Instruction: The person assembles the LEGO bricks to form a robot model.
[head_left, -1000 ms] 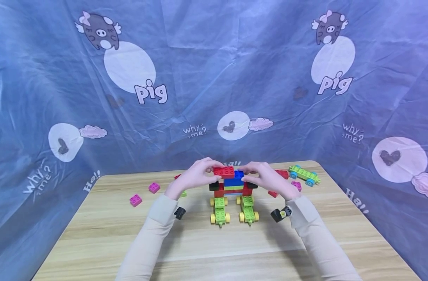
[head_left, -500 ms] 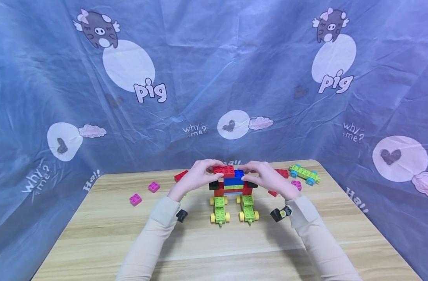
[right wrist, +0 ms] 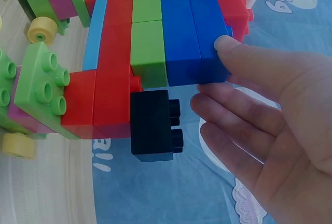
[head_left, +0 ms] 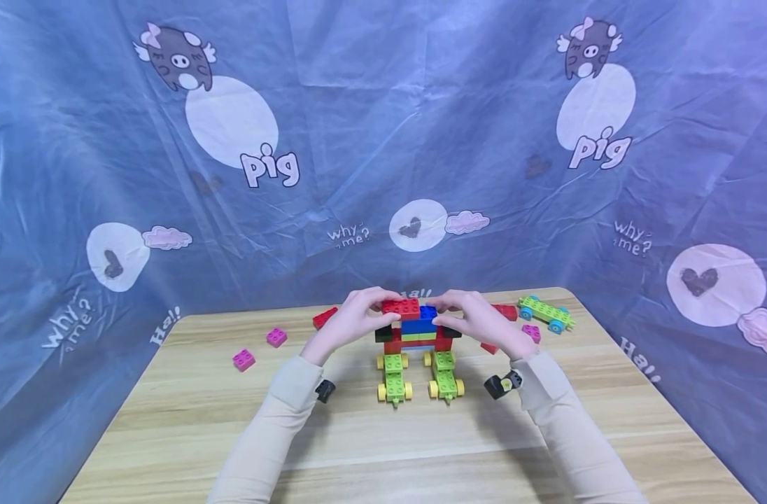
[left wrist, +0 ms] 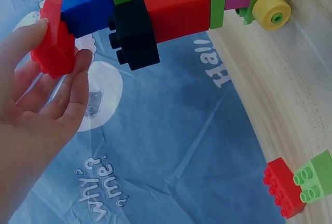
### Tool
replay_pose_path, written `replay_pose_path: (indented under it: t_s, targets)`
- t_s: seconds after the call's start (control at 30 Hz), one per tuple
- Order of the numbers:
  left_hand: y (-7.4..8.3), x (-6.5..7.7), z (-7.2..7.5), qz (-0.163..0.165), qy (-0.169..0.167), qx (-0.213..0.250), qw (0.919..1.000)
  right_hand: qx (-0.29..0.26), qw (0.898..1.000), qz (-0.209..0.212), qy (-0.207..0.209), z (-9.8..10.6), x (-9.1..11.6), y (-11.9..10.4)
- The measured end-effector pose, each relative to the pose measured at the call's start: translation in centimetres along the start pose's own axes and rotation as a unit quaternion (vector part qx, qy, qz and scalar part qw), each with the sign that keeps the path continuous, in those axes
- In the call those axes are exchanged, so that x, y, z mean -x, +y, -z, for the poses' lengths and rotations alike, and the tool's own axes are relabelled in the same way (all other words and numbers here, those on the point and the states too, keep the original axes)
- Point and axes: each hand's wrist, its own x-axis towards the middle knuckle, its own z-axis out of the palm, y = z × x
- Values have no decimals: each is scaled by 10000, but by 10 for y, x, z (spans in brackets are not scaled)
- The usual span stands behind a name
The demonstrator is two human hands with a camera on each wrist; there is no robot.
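Note:
A structure of stacked toy bricks stands mid-table on two lime-green wheeled bases [head_left: 394, 381] with yellow wheels. Red bricks, lime bricks and blue bricks [right wrist: 181, 32] make up its middle, with a black brick [left wrist: 136, 37] at one side and another black brick [right wrist: 150, 123] at the other. My left hand [head_left: 352, 318] pinches a red brick [left wrist: 58, 42] on the left part of the blue top, thumb on one side and fingers on the other. My right hand [head_left: 474, 318] holds the right end of the blue bricks, its thumb pressing the upper one.
Two pink bricks [head_left: 276, 337] lie at the left of the wooden table [head_left: 383, 455]. A red brick [head_left: 325, 318] is partly behind my left arm. At the back right are a lime car base [head_left: 545, 313] with blue wheels, a red brick [head_left: 506, 311] and a pink brick [head_left: 531, 333].
My left wrist has shifted slightly right and down, uncovering more of the red brick behind it. The structure and my right hand stay in place.

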Motion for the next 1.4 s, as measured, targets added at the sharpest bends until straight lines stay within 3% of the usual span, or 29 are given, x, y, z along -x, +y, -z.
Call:
replay_pose_path:
  t_s: [0.7, 1.1, 1.27, 1.4]
  targets:
    - [-3, 9, -1, 228, 1, -49, 9997, -45, 9999, -125, -86, -1, 1, -2]
    - [-8, 14, 0, 562, 79, 69, 9984, 146, 9999, -22, -17, -2, 3, 0]
    - [-10, 15, -1, 490, 206, 19, 9986, 84, 9999, 118, 35, 2, 6, 5]
    - [-12, 16, -1, 385, 307, 105, 9987, 173, 9992, 170, 325, 13, 10, 18]
